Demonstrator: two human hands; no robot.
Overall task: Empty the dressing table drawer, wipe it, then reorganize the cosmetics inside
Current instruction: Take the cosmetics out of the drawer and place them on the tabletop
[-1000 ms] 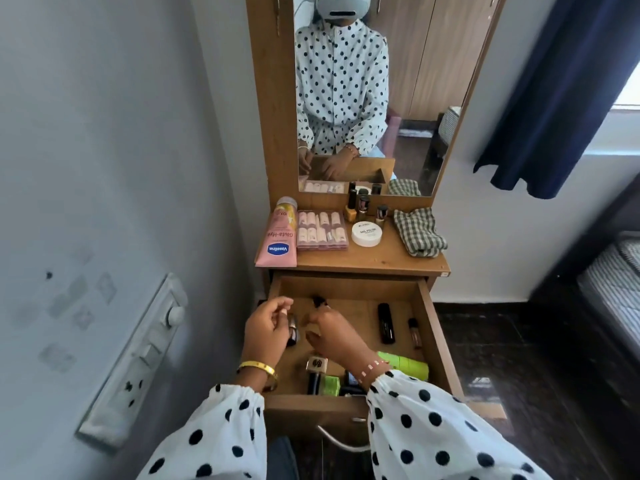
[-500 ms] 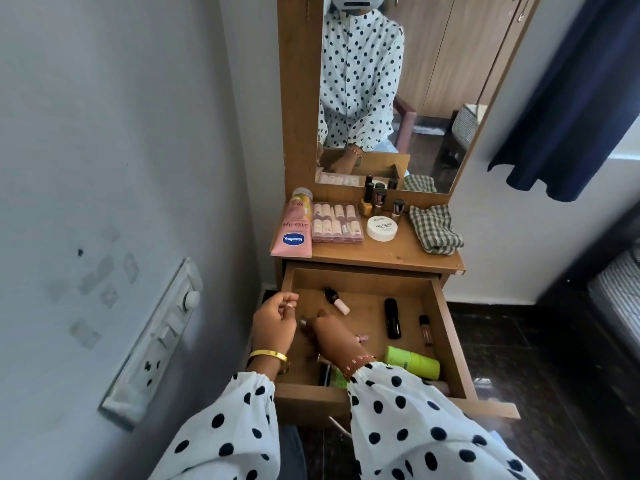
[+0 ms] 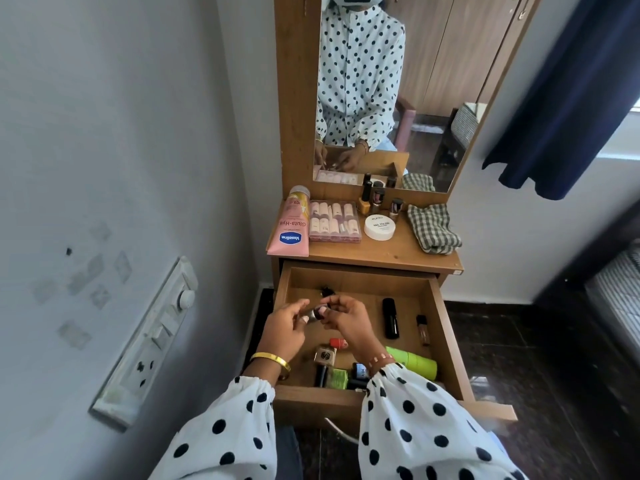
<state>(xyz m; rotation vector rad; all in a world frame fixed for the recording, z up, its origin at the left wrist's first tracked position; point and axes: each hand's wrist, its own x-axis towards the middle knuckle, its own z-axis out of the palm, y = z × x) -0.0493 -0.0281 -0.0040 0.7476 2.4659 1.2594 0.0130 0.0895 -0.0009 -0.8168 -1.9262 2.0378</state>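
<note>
Lifting from the drawer (image 3: 446,341) at frame centre, left hand (image 3: 285,329) and right hand (image 3: 346,318) now pinch one small bottle (image 3: 319,312); emptying continues.

On the wooden surface (image 3: 398,252) in front of me a pink Vaseline tube (image 3: 290,226) lies at the far left; just right of it a clear nail case (image 3: 334,221); then a white round jar (image 3: 380,227), small bottles (image 3: 378,199) behind it against the mirror; a checked cloth (image 3: 432,228) on the right.
</note>
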